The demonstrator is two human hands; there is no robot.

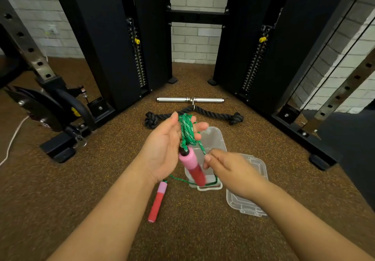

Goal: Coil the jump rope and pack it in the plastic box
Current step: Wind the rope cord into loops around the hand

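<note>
My left hand [162, 149] is spread, with several loops of the green braided jump rope [186, 127] wound around its fingers; 1 pink-and-red foam handle [193, 166] dangles from the bundle. My right hand [227, 168] pinches the loose strand just right of that handle. The other pink-and-red handle [157, 204] lies on the brown speckled floor [81, 189], nearer and left. The clear plastic box [213, 139] sits open beneath my hands, its clear lid [249, 189] to the right. I judge the loops could slip off my open fingers if tension drops, or the trailing strand could snag the box rim.
</note>
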